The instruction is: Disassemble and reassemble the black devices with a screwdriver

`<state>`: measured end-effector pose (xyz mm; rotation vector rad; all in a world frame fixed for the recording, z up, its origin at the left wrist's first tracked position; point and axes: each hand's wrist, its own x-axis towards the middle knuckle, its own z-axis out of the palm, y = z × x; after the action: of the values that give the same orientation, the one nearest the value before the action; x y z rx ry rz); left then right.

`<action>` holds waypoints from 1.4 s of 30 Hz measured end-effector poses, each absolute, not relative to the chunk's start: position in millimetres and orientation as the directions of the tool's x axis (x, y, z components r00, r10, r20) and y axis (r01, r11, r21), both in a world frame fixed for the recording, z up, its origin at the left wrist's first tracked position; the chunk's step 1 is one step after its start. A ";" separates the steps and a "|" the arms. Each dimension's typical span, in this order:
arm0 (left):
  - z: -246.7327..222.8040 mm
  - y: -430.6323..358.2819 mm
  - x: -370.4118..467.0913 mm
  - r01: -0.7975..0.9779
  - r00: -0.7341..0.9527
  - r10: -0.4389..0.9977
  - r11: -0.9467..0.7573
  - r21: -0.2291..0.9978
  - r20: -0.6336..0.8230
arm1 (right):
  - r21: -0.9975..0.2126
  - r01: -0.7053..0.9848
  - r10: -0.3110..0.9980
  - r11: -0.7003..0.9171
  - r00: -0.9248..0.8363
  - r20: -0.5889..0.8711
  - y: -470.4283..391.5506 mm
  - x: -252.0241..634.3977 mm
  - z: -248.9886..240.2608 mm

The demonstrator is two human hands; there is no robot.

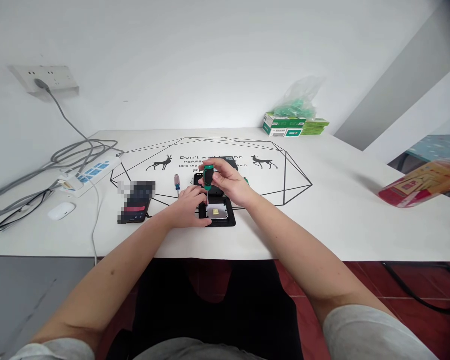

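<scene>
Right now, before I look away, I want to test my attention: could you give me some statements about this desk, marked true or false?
1. The right hand holds a screwdriver with a green-and-black handle. True.
2. The left hand is resting on the white power strip. False: the left hand is at the black rectangular case.
3. A screwdriver with a translucent reddish handle lies on the white tabletop. True.
4. The green-and-white boxes stand at the table's front edge. False: the boxes are at the back, near the wall.
</scene>
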<state>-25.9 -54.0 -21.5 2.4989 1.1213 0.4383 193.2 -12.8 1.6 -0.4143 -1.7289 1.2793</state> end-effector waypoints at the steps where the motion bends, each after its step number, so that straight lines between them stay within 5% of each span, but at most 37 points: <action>1: -21.7 -53.9 -26.0 0.646 0.637 0.760 -0.619 0.446 0.133 | -0.868 -0.206 0.713 0.452 -0.501 0.490 -12.6 193.6 1.9; 6: -23.4 -53.5 -27.1 0.639 0.641 0.753 -0.629 0.444 0.145 | -0.730 -0.003 0.681 0.684 -0.355 0.640 -10.8 195.1 3.6; 13: -25.3 -53.3 -28.9 0.646 0.636 0.758 -0.626 0.436 0.146 | -0.837 -0.104 0.795 0.537 -0.271 0.544 -13.7 195.9 5.5; 23: -24.3 -53.1 -30.2 0.637 0.642 0.756 -0.620 0.458 0.129 | -0.861 -0.215 0.793 0.461 -0.335 0.509 -19.4 189.0 6.3; 31: -23.1 -54.1 -29.6 0.630 0.643 0.754 -0.621 0.467 0.134 | -0.667 0.093 0.666 0.739 -0.250 0.703 -13.0 198.0 6.9; 42: -26.7 -51.9 -31.1 0.621 0.644 0.747 -0.637 0.457 0.165 | -0.811 -0.225 0.777 0.540 -0.235 0.583 -20.7 188.2 5.5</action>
<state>-31.1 -51.9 -26.7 2.5063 1.0863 0.4855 188.2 -20.7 5.5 -0.4906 -1.5352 1.0066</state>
